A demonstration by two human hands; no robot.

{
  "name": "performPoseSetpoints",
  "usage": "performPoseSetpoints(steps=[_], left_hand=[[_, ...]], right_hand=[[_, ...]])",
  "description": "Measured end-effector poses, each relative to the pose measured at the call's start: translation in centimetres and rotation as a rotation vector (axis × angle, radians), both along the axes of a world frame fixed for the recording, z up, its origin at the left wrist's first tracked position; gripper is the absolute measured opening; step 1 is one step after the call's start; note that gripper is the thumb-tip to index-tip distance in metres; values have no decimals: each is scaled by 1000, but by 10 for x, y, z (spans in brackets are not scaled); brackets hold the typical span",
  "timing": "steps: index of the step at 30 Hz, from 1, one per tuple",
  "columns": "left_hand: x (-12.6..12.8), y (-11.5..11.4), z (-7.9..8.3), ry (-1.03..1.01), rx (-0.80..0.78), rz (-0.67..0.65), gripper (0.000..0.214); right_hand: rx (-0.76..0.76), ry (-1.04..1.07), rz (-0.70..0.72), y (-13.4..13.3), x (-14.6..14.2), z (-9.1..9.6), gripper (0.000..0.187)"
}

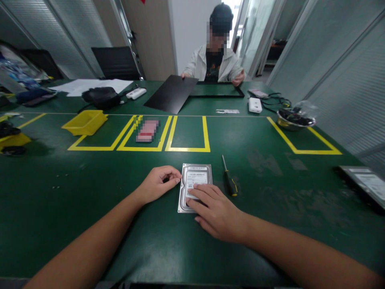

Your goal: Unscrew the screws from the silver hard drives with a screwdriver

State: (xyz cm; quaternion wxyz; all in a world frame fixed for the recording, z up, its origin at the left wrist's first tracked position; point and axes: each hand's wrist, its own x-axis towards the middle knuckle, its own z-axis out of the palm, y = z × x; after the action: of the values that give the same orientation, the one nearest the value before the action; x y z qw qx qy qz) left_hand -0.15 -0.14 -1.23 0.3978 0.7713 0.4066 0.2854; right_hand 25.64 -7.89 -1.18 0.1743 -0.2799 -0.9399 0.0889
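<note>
A silver hard drive (197, 169) with a white label lies flat on the green table in front of me. My right hand (215, 210) rests over its lower right part, fingers spread across the label, covering that corner. At the drive's left edge is my left hand (161, 184), its thumb and fingers curled together in a pinch. Whatever may be between those fingertips is too small to make out. Just right of the drive lies a screwdriver (230, 182) with a black and yellow handle, its tip pointing away from me.
A second hard drive (365, 182) lies at the far right. Beyond are yellow tape outlines (188, 149), a yellow bin (86, 122), a pink phone-like object (148, 131) and a metal bowl (296, 125) of dark parts. Across the table, a person holds a black panel (173, 93) beside a black frame (216, 96).
</note>
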Motion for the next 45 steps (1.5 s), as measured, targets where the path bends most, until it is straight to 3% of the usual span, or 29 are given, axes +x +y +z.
performPoseSetpoints(steps=[9,17,22,45], left_hand=[[-2,-1,2,-9,88,-88,11],[0,-6,3,-99,134,-32,5],[0,-5,3,-69,153,-64,8],[4,-5,11,62,76,-135,13]], right_hand=[[-3,-7,3,-1,0,1,44],[17,-11,1,-1,0,1,44],[2,-27,-2,-1,0,2,45],[14,-20,-8,-2,-1,2,45]])
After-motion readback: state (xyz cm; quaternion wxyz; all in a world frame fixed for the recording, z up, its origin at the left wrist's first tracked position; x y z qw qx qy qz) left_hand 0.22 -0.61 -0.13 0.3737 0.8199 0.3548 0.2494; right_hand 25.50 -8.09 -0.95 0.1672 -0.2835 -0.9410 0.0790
